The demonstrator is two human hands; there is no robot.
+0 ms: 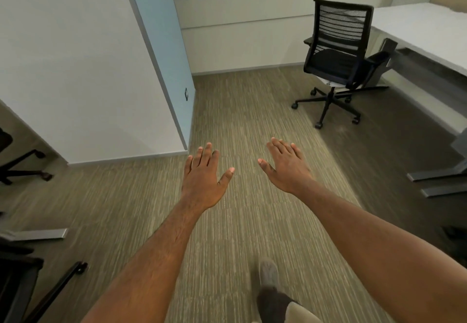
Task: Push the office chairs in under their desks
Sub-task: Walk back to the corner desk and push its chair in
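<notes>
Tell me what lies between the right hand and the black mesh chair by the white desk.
Only bare carpet. In the head view, the right hand is open over the floor, and nothing stands on the stretch up to the black mesh chair.

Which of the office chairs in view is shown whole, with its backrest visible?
The mesh-back chair at upper right, beside the white desk. The chairs at the left edge show only bases and castors.

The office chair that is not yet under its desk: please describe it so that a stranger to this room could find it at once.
Look to the far right of the room, where a long white desk runs along the wall. Just left of its edge stands a black office chair on a five-castor base, on the carpet. Unlike the chairs at the left edge, it shows whole, with a slatted mesh back.
</notes>
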